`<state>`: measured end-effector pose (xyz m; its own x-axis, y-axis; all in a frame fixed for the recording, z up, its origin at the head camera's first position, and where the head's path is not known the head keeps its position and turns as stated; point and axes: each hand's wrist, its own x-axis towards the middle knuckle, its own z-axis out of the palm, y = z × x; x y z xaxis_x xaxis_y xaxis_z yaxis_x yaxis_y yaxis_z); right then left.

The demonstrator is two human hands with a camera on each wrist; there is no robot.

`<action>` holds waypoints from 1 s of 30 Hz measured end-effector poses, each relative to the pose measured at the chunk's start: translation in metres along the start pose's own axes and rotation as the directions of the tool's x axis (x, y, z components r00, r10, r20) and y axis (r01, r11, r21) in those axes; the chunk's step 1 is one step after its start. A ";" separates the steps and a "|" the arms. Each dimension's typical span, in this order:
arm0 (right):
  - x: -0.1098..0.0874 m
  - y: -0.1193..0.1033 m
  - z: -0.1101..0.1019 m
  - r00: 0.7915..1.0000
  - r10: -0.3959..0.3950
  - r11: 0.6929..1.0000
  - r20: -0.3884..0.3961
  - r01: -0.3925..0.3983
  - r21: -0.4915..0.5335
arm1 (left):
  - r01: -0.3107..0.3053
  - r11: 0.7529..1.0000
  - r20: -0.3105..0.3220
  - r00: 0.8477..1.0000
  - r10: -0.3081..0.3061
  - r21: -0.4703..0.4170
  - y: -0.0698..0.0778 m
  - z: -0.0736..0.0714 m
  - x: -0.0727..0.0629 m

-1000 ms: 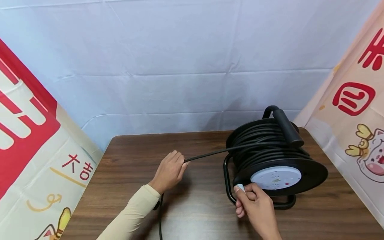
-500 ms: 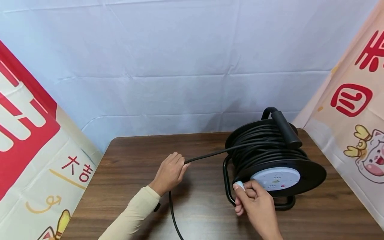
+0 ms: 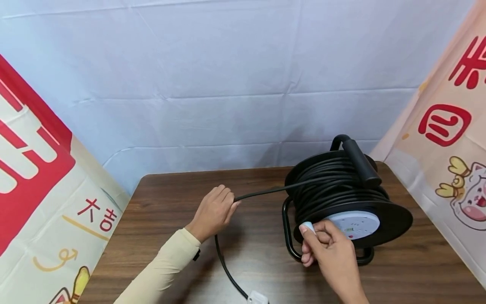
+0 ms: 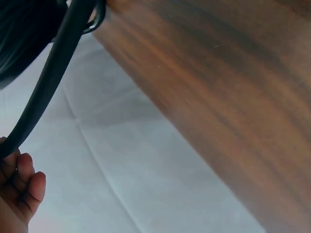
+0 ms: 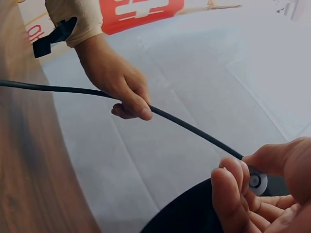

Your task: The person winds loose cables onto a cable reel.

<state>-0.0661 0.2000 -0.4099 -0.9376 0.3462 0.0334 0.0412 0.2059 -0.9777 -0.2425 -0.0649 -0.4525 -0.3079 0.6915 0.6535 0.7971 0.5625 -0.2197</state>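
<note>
A black cable reel [image 3: 338, 185] stands on a tubular frame at the right of the table, its drum wound with black cable. From the drum a length of cable [image 3: 262, 193] runs left to my left hand [image 3: 213, 213], which grips it above the table. In the right wrist view, the left hand [image 5: 116, 80] has its thumb and fingers curled round that cable. Below the hand the cable's tail curves down to a white plug [image 3: 257, 297] at the bottom edge. My right hand [image 3: 334, 253] pinches a pale knob [image 3: 308, 227] on the reel's front flange.
The wooden table [image 3: 159, 253] has its back edge against a white cloth backdrop [image 3: 212, 84]. Printed banners [image 3: 452, 169] hang on both sides. A black carrying handle [image 3: 362, 162] rises over the drum, and a pale socket panel [image 3: 355, 223] faces forward.
My right hand and the knob have shifted slightly up and right. The cable's tail has swung right, and the white plug has come into view. My left hand stays nearly in place.
</note>
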 end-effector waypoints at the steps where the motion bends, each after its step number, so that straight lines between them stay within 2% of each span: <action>1: 0.000 -0.002 -0.001 1.000 -0.002 1.000 -0.002 0.002 0.000 | -0.014 1.000 -0.006 1.000 0.014 0.006 0.000 -0.001 0.003; 6: 0.001 -0.012 -0.007 1.000 -0.013 1.000 -0.012 0.013 0.000 | -0.052 0.998 -0.015 0.999 0.052 0.042 -0.002 -0.008 0.015; 13: 0.001 -0.021 -0.015 0.999 -0.031 1.000 -0.043 0.031 -0.004 | -0.085 0.995 -0.036 0.996 0.087 0.045 -0.002 -0.013 0.023; 17: 0.002 -0.025 -0.020 0.997 -0.049 0.999 -0.062 0.049 0.002 | -0.077 0.996 -0.051 0.996 0.078 0.034 -0.005 -0.019 0.029; 21: 0.003 -0.029 -0.025 0.994 -0.064 0.998 -0.087 0.066 0.015 | -0.064 0.998 -0.056 0.996 0.065 0.016 -0.010 -0.022 0.030; 30: 0.006 -0.035 -0.037 0.987 -0.063 0.994 -0.148 0.075 0.078 | -0.093 0.996 -0.048 0.994 0.094 0.008 -0.008 -0.020 0.032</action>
<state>-0.0604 0.2292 -0.3676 -0.8771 0.4639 0.1247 -0.0561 0.1590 -0.9857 -0.2481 -0.0562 -0.4149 -0.2066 0.7185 0.6641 0.8181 0.4991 -0.2855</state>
